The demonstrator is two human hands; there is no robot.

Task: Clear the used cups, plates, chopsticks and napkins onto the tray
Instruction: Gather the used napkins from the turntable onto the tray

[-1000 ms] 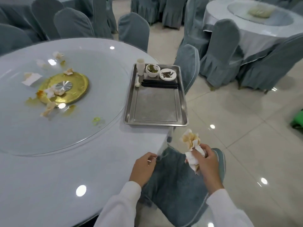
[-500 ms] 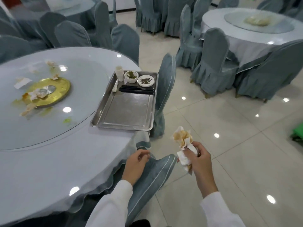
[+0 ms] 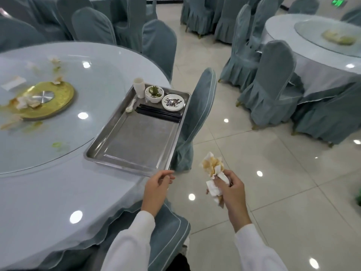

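Partly hidden napkins (image 3: 214, 173) gripped in right hand (image 3: 231, 189); left hand (image 3: 157, 187) loosely curled, holding nothing

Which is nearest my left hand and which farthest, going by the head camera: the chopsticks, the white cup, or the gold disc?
From the left hand:
1. Chopsticks, across the tray's far half, nearest.
2. White cup, in the tray's far left corner, just beyond them.
3. Gold disc, at the turntable's centre, far left, farthest.
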